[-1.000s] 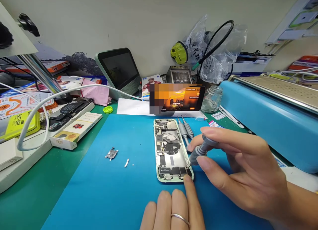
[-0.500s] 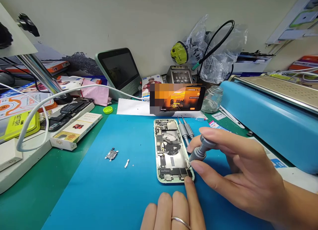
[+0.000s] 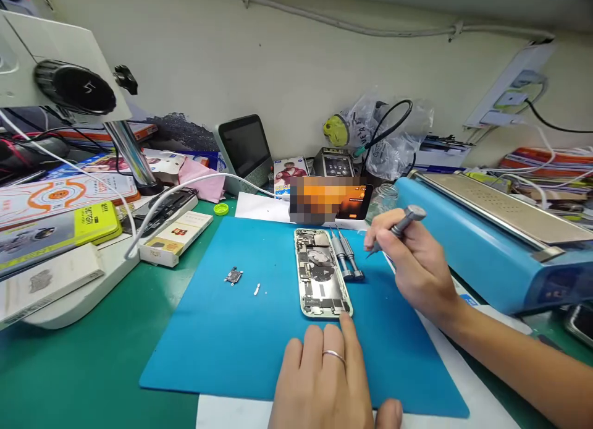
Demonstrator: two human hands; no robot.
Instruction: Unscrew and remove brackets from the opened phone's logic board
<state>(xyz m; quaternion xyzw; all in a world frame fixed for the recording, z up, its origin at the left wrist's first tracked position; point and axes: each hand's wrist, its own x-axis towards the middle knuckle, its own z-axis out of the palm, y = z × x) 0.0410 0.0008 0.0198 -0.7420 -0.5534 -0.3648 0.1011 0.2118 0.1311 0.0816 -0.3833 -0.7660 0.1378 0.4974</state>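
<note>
An opened phone (image 3: 330, 290) lies on the blue mat (image 3: 222, 348) with its inner parts exposed. My left hand (image 3: 324, 373) is flat with fingers stretched out, its index fingertip touching the phone's lower right corner. To the right of the phone, my right hand (image 3: 412, 250) grips a grey screwdriver (image 3: 399, 228), tip pointing down left and apart from the phone. Two more screwdrivers (image 3: 346, 256) lie along the phone's right edge. Left of the phone rest a small metal-and-black component (image 3: 233, 276), a small silver bracket (image 3: 257, 289) and a tiny pale piece (image 3: 265, 292).
A second phone (image 3: 356, 203) with a lit screen stands propped behind the mat. At right sits a blue machine (image 3: 467, 250) with a metal top. Boxes (image 3: 176, 237), a white cable (image 3: 185, 185) and a metal stand (image 3: 132, 157) occupy the left. A glass jar (image 3: 384, 197) stands behind.
My right hand has drawn the screwdriver away from the phone's lower right edge, up and to the right. My left fingertip stays at the phone's corner. The camera view has shifted and widened.
</note>
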